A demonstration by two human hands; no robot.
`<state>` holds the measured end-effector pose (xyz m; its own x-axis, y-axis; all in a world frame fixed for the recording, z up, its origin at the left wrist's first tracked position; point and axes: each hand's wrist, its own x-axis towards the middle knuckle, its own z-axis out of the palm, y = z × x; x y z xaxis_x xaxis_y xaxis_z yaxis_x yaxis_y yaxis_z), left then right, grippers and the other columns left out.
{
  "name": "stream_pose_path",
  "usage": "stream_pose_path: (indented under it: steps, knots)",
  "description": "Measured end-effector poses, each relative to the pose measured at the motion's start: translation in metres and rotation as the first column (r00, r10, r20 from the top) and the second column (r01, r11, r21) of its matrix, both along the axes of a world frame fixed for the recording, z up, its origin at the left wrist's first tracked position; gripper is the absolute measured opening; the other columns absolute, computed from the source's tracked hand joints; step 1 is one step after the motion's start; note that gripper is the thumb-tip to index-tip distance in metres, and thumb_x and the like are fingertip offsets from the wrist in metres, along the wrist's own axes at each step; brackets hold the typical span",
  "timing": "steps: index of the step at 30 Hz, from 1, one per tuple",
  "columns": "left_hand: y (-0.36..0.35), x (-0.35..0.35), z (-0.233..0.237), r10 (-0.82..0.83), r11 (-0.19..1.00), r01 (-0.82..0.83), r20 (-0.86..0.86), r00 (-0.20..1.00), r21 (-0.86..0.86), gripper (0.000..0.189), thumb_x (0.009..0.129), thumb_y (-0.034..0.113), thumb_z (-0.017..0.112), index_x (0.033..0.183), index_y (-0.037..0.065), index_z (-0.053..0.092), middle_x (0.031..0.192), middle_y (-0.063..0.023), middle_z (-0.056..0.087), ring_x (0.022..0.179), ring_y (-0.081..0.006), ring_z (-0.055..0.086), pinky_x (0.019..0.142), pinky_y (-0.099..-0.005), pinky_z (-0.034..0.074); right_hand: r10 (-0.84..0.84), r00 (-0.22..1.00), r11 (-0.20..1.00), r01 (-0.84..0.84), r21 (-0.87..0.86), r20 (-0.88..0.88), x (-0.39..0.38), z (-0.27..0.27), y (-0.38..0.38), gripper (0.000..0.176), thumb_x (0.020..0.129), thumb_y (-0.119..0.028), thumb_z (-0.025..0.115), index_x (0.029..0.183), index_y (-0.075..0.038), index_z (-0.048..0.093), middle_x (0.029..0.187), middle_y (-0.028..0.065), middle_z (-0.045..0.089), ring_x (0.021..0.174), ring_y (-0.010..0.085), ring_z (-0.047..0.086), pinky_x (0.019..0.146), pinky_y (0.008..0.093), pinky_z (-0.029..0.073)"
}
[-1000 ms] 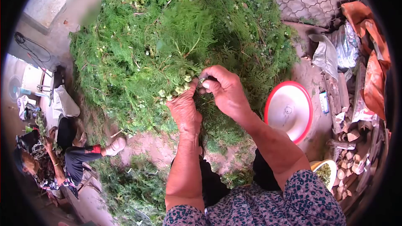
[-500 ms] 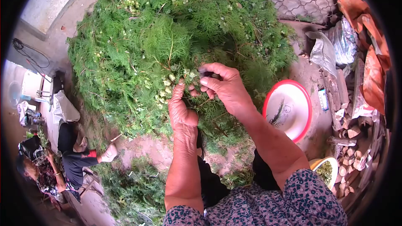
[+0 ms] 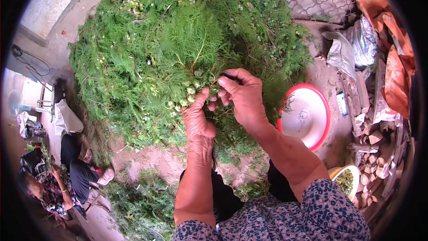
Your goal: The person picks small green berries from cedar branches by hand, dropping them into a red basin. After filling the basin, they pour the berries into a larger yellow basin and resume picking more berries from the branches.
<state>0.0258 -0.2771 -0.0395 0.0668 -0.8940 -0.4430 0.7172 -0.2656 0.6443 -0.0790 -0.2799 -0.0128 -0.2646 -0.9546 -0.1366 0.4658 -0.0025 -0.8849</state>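
Note:
A leafy green branch (image 3: 194, 44) with a cluster of pale green cones (image 3: 191, 90) lies over a large heap of cut greenery (image 3: 120, 62). My left hand (image 3: 196, 118) is closed around the lower part of the branch, its fingertips beside the cones. Just to the right, my right hand (image 3: 243, 98) pinches at the stem, thumb and forefinger together; whatever sits between those fingertips is too small to make out. Both hands are nearly touching in front of the heap.
A white basin with a red rim (image 3: 327, 118) stands at the right, near a yellow bowl (image 3: 355, 179) of small green pieces. Firewood (image 3: 372, 160) and an orange sheet (image 3: 394, 80) lie far right. Another person (image 3: 55, 183) sits at the lower left.
The branch in my left hand has swung slightly right, and my left hand has shifted a little down and right. My right hand has moved slightly right. The seated person's foot has shifted left.

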Motion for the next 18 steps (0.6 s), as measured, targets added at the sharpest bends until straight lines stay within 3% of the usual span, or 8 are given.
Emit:
stream_pose_path:
  steps: [3,6,8,9,10,12,13,18]
  knots:
    - [0.002,-0.001,0.009,0.11,0.993,-0.109,-0.013,0.994,0.051,0.032,0.068,0.007,0.07,0.095,0.008,0.053,0.079,-0.0014,0.056,0.059,-0.0139,0.049,0.05,-0.0265,0.041,-0.059,0.993,0.998,0.058,0.016,0.103,-0.01,0.0,-0.006,0.01,0.079,-0.002,0.059,0.086,0.004,0.056,0.067,0.0073,0.057,0.049,0.0119,0.052,0.039,0.0227,0.038]
    - [0.0,0.008,0.002,0.094,0.995,-0.092,-0.058,0.994,0.026,0.031,0.068,0.01,0.071,0.091,0.005,0.051,0.072,-0.0029,0.053,0.053,-0.0139,0.046,0.05,-0.0287,0.041,-0.058,0.989,0.998,0.062,-0.029,0.134,-0.022,0.011,-0.012,0.01,0.079,-0.005,0.059,0.085,0.003,0.055,0.065,0.0071,0.056,0.049,0.0135,0.051,0.042,0.0238,0.04]
    - [-0.001,0.011,0.006,0.07,0.998,-0.069,-0.096,0.993,0.012,0.03,0.068,0.01,0.071,0.09,0.004,0.051,0.07,-0.0029,0.053,0.052,-0.0138,0.045,0.049,-0.0288,0.041,0.155,0.922,0.986,-0.121,-0.116,0.355,-0.021,0.014,-0.011,0.012,0.082,-0.01,0.058,0.09,-0.001,0.055,0.077,0.007,0.057,0.056,0.0141,0.054,0.044,0.023,0.04]
    - [-0.001,0.011,0.007,0.044,0.999,-0.044,-0.136,0.99,0.0,0.03,0.068,0.011,0.071,0.09,0.004,0.051,0.069,-0.0029,0.052,0.05,-0.0136,0.044,0.049,-0.0289,0.041,0.223,0.903,0.973,-0.183,-0.14,0.368,-0.023,0.011,-0.012,0.014,0.083,-0.011,0.058,0.091,0.0,0.056,0.077,0.0063,0.056,0.054,0.0125,0.051,0.044,0.0225,0.038]
    - [-0.001,0.012,0.007,0.043,0.999,-0.044,-0.137,0.99,0.0,0.03,0.068,0.011,0.071,0.09,0.004,0.051,0.069,-0.0029,0.052,0.05,-0.0136,0.044,0.049,-0.0289,0.041,0.223,0.903,0.973,-0.183,-0.14,0.367,-0.024,0.012,-0.012,0.014,0.083,-0.011,0.058,0.091,0.0,0.056,0.077,0.0063,0.056,0.054,0.0125,0.051,0.044,0.0225,0.038]
    - [-0.001,0.012,0.006,0.016,1.0,-0.016,-0.117,0.993,0.006,0.031,0.069,0.011,0.07,0.092,0.005,0.051,0.073,-0.0025,0.053,0.051,-0.0136,0.043,0.048,-0.0285,0.039,0.393,0.901,0.919,-0.393,-0.041,0.181,-0.027,0.015,-0.011,0.015,0.084,-0.012,0.057,0.091,0.001,0.058,0.074,0.0047,0.054,0.052,0.0105,0.048,0.043,0.0216,0.034]
    - [-0.001,0.012,0.005,0.014,1.0,-0.013,-0.117,0.993,0.006,0.031,0.069,0.011,0.07,0.092,0.005,0.051,0.073,-0.0025,0.053,0.051,-0.0136,0.043,0.048,-0.0285,0.039,0.394,0.915,0.918,-0.397,0.022,0.085,-0.024,0.018,-0.009,0.015,0.084,-0.011,0.058,0.09,0.002,0.059,0.071,0.0031,0.053,0.05,0.0085,0.044,0.042,0.0208,0.031]
    - [0.001,0.01,0.005,-0.066,0.993,0.064,-0.019,0.998,-0.095,0.035,0.07,0.009,0.068,0.101,0.007,0.053,0.085,-0.001,0.056,0.054,-0.0129,0.045,0.047,-0.0267,0.038,0.451,0.892,0.886,-0.453,0.1,0.041,-0.023,0.018,-0.008,0.018,0.082,-0.01,0.06,0.095,0.003,0.059,0.069,0.0014,0.052,0.051,0.0064,0.042,0.041,0.0198,0.03]
